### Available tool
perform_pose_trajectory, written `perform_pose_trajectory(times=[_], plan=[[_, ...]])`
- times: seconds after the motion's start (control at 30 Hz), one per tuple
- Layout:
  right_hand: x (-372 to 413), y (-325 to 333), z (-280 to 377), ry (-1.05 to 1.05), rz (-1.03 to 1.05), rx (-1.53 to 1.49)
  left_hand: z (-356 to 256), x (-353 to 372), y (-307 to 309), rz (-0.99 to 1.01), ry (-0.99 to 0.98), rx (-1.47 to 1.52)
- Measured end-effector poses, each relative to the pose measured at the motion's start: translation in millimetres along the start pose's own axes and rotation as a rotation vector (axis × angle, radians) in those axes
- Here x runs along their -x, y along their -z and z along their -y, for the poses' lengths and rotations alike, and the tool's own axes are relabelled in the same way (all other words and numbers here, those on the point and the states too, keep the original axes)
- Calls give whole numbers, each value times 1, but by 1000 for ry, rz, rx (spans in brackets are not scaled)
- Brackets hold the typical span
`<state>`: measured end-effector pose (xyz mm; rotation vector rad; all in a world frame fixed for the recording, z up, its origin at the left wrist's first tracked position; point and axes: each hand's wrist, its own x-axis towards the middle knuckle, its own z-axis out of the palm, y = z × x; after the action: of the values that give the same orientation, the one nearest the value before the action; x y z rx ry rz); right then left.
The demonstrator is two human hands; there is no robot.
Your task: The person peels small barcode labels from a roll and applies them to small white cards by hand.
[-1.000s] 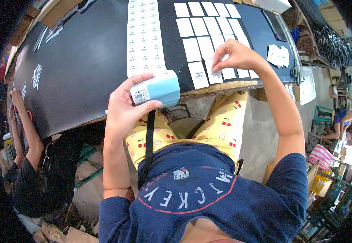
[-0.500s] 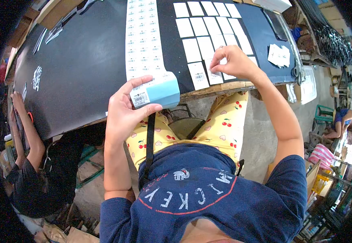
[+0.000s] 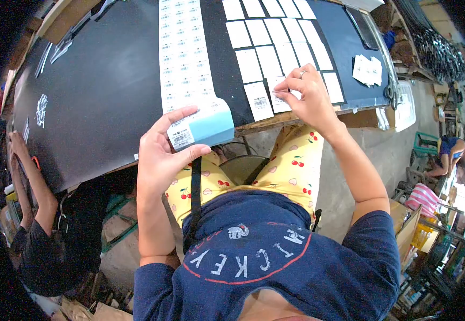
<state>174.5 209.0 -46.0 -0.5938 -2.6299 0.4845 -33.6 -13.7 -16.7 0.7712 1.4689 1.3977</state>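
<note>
Near the table's front edge, my left hand (image 3: pixel 160 145) grips the folded-over end of a long label sheet (image 3: pixel 181 59), with its blue backing (image 3: pixel 211 128) showing and a barcode label facing up. The rest of the sheet lies flat across the table. My right hand (image 3: pixel 310 96) pinches with thumb and forefinger over a white card (image 3: pixel 279 102) in the front row; whether a label is between the fingertips is too small to tell. Left of it lies a white card (image 3: pixel 258 101) bearing a barcode label. Behind are rows of blank white cards (image 3: pixel 265 61).
Loose white cards (image 3: pixel 367 70) are piled at the right, near scissors (image 3: pixel 390 91). Another person's hands (image 3: pixel 18 144) rest at the table's left edge, by small white pieces (image 3: pixel 41 111). A further person (image 3: pixel 449 152) is at far right.
My right hand's fingers remain over the same front-row card, with the hand turned slightly. The view has shifted a little; my left hand still holds the label sheet.
</note>
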Motion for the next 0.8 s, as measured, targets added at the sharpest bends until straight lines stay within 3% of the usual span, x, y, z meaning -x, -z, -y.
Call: perform_pose_trajectory(times=[0.43,0.5,0.63,0.8], plan=[[24,-7,23,-53,-98,113,-6,5,-3,-16,-5,25],[33,-6,37,-76,61,288,-6,5,-2,-18,5,20],[49,-13,43,-147,205,311,-4,3,-1,-11,-3,23],[56,-29,36,-168,246,384,-2,1,0,4,-27,41]])
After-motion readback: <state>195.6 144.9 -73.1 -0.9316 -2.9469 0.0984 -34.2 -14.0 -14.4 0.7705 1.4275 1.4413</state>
